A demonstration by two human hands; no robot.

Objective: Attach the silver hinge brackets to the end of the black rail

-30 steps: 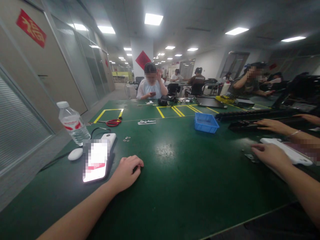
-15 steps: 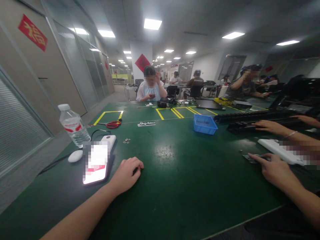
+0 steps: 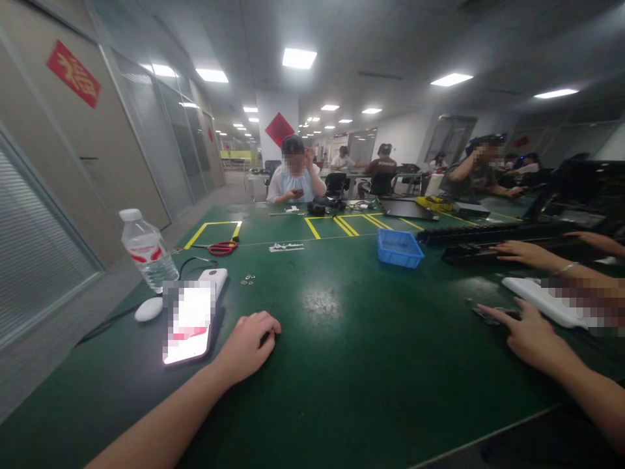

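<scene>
My left hand (image 3: 248, 346) rests on the green table (image 3: 342, 384) with its fingers loosely curled and the thumb close to the index finger. Nothing shows in it. To its left lies a lit phone (image 3: 191, 326) on a white power bank (image 3: 221, 281). Beyond that hand are several small metal rings (image 3: 248, 279). On the right, my right hand (image 3: 532, 335) is open, its index finger stretched over small dark-grey and metal pieces (image 3: 486, 315). Whether the fingertip touches them is hard to see. A white elongated case (image 3: 532, 296), partly blurred out, lies just behind this hand.
A water bottle (image 3: 149, 254) and white mouse (image 3: 148, 309) stand left. Farther back are red-handled scissors (image 3: 222, 248), white strips (image 3: 286, 247) and a blue bin (image 3: 399, 248). A co-worker's hands (image 3: 525, 252) reach over black rails (image 3: 469, 253). Another person (image 3: 295, 172) sits opposite.
The view has tilted slightly upward. My right hand's fingers have spread a little over the small pieces. My left hand stays in place.
</scene>
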